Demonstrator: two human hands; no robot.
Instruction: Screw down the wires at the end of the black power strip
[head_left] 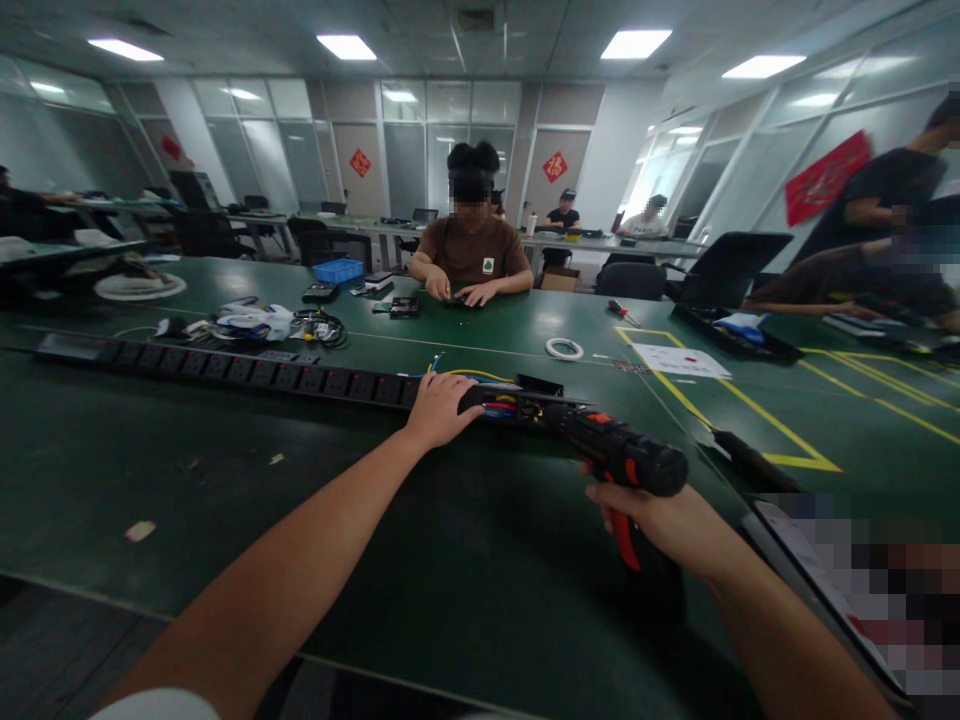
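A long black power strip (300,378) with a row of sockets lies across the green table. My left hand (442,408) grips it near its right end, fingers over the top and thumb on the near side. Beside that thumb the strip's casing is open, with red, blue and yellow wires (501,406) showing inside. My right hand (652,515) is wrapped round the handle of a black and orange cordless drill (619,448). The drill points left, its tip at the open end of the strip; whether it touches a screw there is too small to tell.
Beyond the strip are a heap of cables (255,322), a blue basket (337,271) and a white ring (564,349). A red screwdriver (622,312) and a paper sheet (679,361) lie to the right, near yellow tape (806,463). A person (474,250) sits opposite, hands on small parts.
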